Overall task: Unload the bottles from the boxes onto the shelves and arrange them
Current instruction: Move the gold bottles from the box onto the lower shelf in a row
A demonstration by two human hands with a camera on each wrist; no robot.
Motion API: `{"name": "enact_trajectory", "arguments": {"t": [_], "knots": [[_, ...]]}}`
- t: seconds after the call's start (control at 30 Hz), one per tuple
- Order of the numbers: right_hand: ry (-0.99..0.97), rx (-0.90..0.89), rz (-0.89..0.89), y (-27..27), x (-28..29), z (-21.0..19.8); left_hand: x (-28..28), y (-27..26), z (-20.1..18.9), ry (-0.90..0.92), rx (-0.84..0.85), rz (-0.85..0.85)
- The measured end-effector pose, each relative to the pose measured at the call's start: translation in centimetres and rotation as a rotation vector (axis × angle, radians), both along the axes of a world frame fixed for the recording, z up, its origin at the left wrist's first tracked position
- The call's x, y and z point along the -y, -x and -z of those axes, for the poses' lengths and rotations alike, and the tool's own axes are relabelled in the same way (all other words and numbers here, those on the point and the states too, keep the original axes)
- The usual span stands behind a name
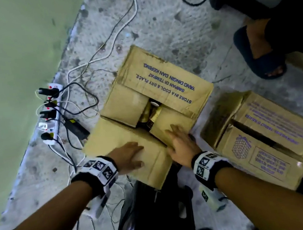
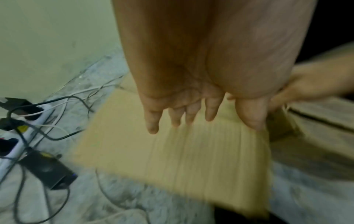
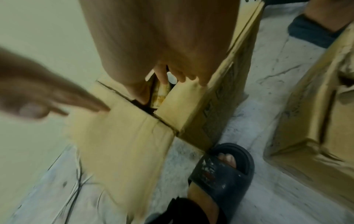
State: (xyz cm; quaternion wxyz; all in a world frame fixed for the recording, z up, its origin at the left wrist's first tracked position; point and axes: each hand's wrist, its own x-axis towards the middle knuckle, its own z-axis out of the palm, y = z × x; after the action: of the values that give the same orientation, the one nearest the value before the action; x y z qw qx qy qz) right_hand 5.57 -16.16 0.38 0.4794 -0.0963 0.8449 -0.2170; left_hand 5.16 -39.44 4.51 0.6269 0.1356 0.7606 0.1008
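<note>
A cardboard box (image 1: pixel 163 78) stands on the floor with its top flaps partly folded apart. Through the gap in the middle I see yellowish bottles (image 1: pixel 151 112), one with a white cap (image 3: pixel 171 77). My left hand (image 1: pixel 139 155) lies flat with straight fingers on the near flap (image 2: pixel 172 154). My right hand (image 1: pixel 172 132) rests on the smaller right flap (image 3: pixel 184 103), its fingers (image 3: pixel 162 75) reaching to the edge of the gap and the thumb dipping toward it. Neither hand holds a bottle.
A second cardboard box (image 1: pixel 265 138), closed, stands just right of the first. A power strip (image 1: pixel 50 112) with plugs and loose cables lies along the green wall on the left. Another person's slippered foot (image 1: pixel 260 56) is at the far right; my own slipper (image 3: pixel 220 174) is beside the box.
</note>
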Motion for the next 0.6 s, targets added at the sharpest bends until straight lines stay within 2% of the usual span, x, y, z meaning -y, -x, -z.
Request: {"name": "enact_trajectory", "arguments": {"t": [0.07,0.1,0.17,0.23,0.3,0.4,0.47,0.6], "knots": [[-0.135,0.015,-0.108,1.7,0.9,1.6,0.1,-1.3,1.8,0.088,0.087,-0.056],[-0.178,0.02,-0.112,2.7,0.9,2.1,-0.2,-1.5,2.6,0.104,0.053,-0.112],[-0.203,0.003,-0.072,3.9,0.4,2.1,-0.9,-0.9,3.6,0.096,-0.149,-0.246],[-0.202,-0.11,-0.084,3.5,-0.2,0.0,-2.0,0.4,3.9,0.097,-0.369,-0.361],[-0.165,-0.252,-0.04,2.7,-0.8,-2.7,-3.2,1.8,4.2,0.101,-0.465,-0.399],[-0.074,-0.351,0.19,5.3,-2.6,-4.8,-5.3,3.9,5.2,0.107,-0.403,-0.46],[-0.067,-0.389,0.258,9.7,-4.3,-3.6,-6.6,4.8,6.8,0.115,-0.306,-0.489],[-0.129,-0.197,0.311,18.3,-6.9,1.5,-7.2,6.5,10.5,0.104,-0.166,-0.673]]}}
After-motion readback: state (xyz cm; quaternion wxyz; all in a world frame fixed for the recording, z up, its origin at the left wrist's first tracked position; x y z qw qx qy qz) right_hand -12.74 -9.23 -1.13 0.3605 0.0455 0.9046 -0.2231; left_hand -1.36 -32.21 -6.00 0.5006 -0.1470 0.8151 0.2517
